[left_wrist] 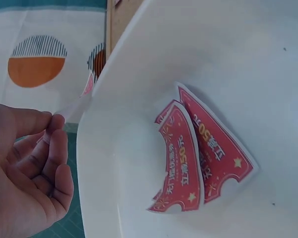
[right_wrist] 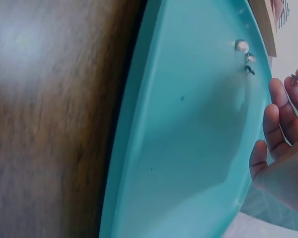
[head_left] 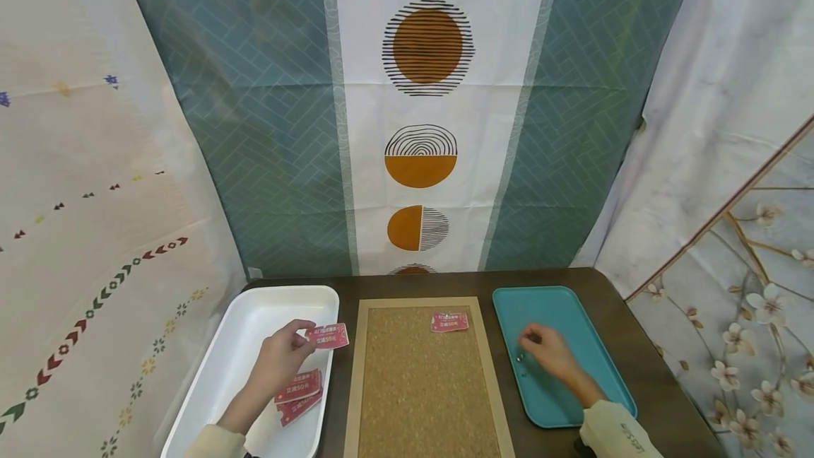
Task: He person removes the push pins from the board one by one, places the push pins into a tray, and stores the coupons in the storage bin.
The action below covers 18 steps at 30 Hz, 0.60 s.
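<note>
My left hand (head_left: 282, 357) pinches a red paper coupon (head_left: 331, 336) between thumb and fingertips, above the right rim of the white tray (head_left: 219, 352). Several more red coupons (left_wrist: 181, 153) lie overlapping inside that tray. Over the teal tray (head_left: 594, 352), my right hand (head_left: 552, 353) pinches a small thumbtack (right_wrist: 294, 78) by its fingertips. A few shiny thumbtacks (right_wrist: 242, 46) lie near the tray's edge in the right wrist view. Between the trays is a wood-framed cork board (head_left: 426, 387), with one red coupon (head_left: 449, 322) at its upper right.
All of this stands on a dark brown table (head_left: 407, 286). Behind it hangs a green and white patterned cloth (head_left: 286, 126). Light patterned cloths hang at the left (head_left: 95, 182) and right (head_left: 712, 161) sides.
</note>
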Each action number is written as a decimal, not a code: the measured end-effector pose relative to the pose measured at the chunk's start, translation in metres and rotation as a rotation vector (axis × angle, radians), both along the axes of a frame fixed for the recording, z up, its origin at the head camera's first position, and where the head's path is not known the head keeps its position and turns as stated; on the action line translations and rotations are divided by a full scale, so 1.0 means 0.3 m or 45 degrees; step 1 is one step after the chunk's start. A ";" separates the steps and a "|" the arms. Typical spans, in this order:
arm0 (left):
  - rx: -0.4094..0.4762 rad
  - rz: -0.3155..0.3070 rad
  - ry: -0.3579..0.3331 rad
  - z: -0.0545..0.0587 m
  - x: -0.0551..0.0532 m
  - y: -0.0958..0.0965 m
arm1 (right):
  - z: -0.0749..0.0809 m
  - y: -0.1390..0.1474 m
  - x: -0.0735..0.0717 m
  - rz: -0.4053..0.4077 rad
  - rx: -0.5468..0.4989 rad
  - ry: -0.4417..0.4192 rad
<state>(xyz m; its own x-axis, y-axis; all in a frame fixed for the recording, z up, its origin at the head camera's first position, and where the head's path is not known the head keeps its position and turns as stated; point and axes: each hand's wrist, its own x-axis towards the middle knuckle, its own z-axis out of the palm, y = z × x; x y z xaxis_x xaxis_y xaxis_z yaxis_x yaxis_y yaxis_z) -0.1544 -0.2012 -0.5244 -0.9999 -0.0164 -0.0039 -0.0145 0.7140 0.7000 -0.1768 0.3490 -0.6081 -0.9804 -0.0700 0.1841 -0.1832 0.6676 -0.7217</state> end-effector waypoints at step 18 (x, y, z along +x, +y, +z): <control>-0.051 0.017 -0.199 -0.055 0.018 -0.122 | -0.017 0.037 0.017 -0.046 0.049 0.024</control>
